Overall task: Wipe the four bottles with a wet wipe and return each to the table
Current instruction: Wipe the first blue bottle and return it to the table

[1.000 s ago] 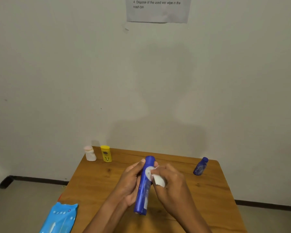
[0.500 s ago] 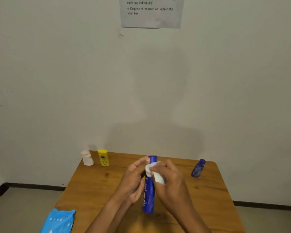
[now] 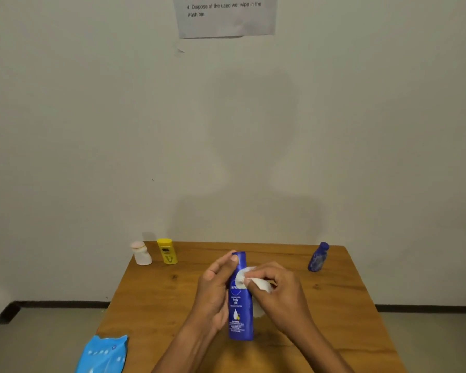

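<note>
My left hand (image 3: 213, 294) grips a tall blue lotion bottle (image 3: 240, 310), held upright above the middle of the wooden table (image 3: 156, 300). A white wet wipe (image 3: 256, 281) is pinched in my right hand (image 3: 283, 292) and pressed against the bottle's upper right side. A white bottle (image 3: 141, 253) and a yellow bottle (image 3: 168, 251) stand at the table's back left corner. A small dark blue bottle (image 3: 318, 257) stands at the back right.
A light blue wet-wipe pack (image 3: 102, 355) lies at the table's front left corner, overhanging the edge. The table stands against a plain wall with a paper instruction sheet (image 3: 226, 14) taped high up. Grey floor shows on both sides.
The blue bottle has turned from tilted to upright, its label now facing me. My right hand has slid the wipe from the cap down to the bottle's shoulder.
</note>
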`<state>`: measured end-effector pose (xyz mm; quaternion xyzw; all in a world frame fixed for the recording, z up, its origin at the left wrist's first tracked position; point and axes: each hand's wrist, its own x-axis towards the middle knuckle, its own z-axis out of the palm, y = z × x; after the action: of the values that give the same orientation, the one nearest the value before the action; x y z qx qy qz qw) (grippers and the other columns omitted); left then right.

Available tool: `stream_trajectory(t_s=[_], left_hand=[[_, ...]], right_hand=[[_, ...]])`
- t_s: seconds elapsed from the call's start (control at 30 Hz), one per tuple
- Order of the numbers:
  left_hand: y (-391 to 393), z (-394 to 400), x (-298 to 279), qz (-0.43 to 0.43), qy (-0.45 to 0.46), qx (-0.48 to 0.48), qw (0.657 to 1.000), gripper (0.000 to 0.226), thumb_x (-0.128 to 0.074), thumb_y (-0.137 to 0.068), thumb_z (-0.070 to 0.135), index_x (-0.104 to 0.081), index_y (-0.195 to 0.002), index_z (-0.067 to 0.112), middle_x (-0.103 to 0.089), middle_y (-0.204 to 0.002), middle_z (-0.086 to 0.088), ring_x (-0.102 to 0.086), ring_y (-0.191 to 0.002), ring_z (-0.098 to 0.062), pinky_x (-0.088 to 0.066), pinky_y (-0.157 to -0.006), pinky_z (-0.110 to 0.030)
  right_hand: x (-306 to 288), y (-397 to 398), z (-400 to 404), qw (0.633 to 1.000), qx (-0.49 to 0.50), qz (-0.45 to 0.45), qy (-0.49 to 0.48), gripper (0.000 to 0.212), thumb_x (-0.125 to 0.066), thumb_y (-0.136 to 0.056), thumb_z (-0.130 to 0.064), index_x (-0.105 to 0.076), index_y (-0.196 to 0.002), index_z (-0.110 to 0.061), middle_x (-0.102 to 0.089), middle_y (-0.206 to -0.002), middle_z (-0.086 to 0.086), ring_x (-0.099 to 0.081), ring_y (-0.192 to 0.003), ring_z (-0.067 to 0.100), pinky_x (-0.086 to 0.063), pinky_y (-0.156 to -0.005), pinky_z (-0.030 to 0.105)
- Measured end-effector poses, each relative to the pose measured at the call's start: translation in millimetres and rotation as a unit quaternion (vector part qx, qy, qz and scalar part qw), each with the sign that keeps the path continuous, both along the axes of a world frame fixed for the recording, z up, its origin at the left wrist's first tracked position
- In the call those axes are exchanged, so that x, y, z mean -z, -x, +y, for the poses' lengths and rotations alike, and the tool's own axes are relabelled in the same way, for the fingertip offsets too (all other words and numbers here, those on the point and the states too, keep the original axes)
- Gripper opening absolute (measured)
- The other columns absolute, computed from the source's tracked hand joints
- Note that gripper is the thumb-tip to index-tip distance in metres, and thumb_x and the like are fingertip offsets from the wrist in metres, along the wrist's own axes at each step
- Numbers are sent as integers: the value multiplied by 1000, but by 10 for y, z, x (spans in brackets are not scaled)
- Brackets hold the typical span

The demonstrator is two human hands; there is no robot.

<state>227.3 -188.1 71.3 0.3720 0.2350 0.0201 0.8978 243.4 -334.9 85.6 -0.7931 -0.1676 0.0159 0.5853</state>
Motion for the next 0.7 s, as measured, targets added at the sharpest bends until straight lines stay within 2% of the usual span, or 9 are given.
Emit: stream_trajectory(t_s=[0.1,0.2,0.27,0.33,0.43,0.53,0.63,0.7], left_hand=[[-10,116,-14,17,-16,-61,998,49,-74,-81,20,-59,-124,0,-67,-77,-13,-65,-62,-21,-57,-55,-33],[-21,187,-34,12,-26,-75,997,43,-70,-86,19,-59,-123,1,-68,-76,-12,-66,-61,-20,-58,-56,-33],[-3,90,-27,-2,-26,-33,999,43,-69,-88,17,-58,-125,0,-69,-83,-17,-66,-68,-25,-59,-64,-38],[84,-123,-8,-17,-13,13,1000,40,-67,-91,14,-58,-128,1,-71,-102,-24,-69,-82,-32,-59,-73,-41],[154,-342,27,-19,12,-8,1000,38,-63,-92,12,-58,-128,3,-68,-117,-27,-68,-95,-36,-59,-80,-42],[73,-243,84,12,19,-82,996,35,-64,-93,15,-59,-125,2,-70,-105,-29,-66,-86,-38,-58,-77,-47],[63,-108,151,55,-26,-123,991,34,-67,-92,22,-62,-120,5,-70,-79,-16,-66,-64,-24,-57,-64,-39],[99,-93,171,72,-39,-135,988,30,-67,-92,25,-63,-117,9,-71,-76,-12,-67,-62,-20,-57,-59,-36]], right_hand=[[127,158,-96,996,-70,61,-4,12,-81,-76,-14,-79,-80,-25,-75,-89,-7,-70,-88,8,-57,-77,28],[128,132,-111,995,-48,88,-18,10,-80,-79,-16,-79,-84,-25,-75,-92,-8,-70,-91,10,-60,-80,38],[50,47,-44,997,-8,64,-34,11,-79,-80,-15,-79,-83,-25,-75,-92,-10,-70,-90,7,-58,-79,31],[-42,-25,8,1000,13,21,-19,18,-78,-80,-13,-76,-81,-32,-74,-92,-12,-68,-90,2,-55,-76,18],[-57,-43,14,1000,15,4,11,23,-77,-80,-13,-73,-83,-36,-71,-94,-15,-66,-90,-1,-52,-73,12],[94,117,3,999,22,15,32,16,-79,-78,-15,-77,-86,-28,-72,-96,-17,-66,-93,-3,-54,-76,14],[161,311,-66,992,1,122,24,10,-81,-78,-20,-78,-85,-25,-75,-92,-12,-70,-89,2,-60,-73,25],[142,333,-131,988,-28,149,38,9,-81,-79,-21,-78,-86,-24,-76,-91,-10,-71,-89,5,-60,-70,24]])
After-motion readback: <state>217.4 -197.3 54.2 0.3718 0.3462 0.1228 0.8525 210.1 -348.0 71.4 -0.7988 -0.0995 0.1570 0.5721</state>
